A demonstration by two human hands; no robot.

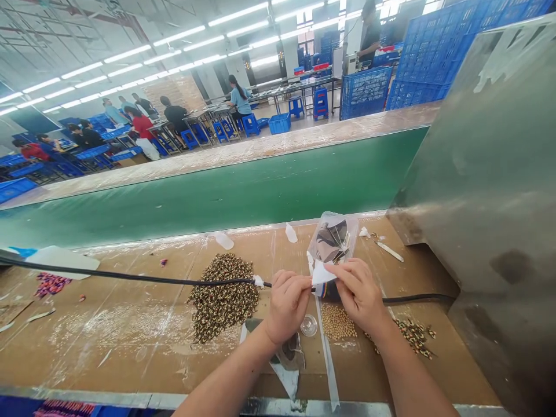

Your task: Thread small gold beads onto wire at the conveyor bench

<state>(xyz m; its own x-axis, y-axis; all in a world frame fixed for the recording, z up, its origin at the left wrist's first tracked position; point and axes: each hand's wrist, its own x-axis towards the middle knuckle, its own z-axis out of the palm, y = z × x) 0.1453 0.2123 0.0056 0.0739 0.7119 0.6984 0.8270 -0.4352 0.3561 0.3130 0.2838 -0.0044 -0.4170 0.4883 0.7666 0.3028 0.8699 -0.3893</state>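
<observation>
My left hand [286,307] pinches a black cord [143,279] that runs across the bench and on past the right side. My right hand [358,292] pinches a white triangular paper piece [322,274] close to the cord, above a dark, striped bundle [326,291]. Just behind my hands sits a clear plastic box [332,238] holding dark folded pieces. A heap of leopard-spotted beads [223,298] lies left of my left hand. Tan beads [337,322] and a small clear dish [308,325] lie below my hands.
A green conveyor belt [217,185] runs behind the tan-lined bench [108,341]. A large grey metal housing [482,185] rises at right. Further away, several people work at tables among blue crates and stools.
</observation>
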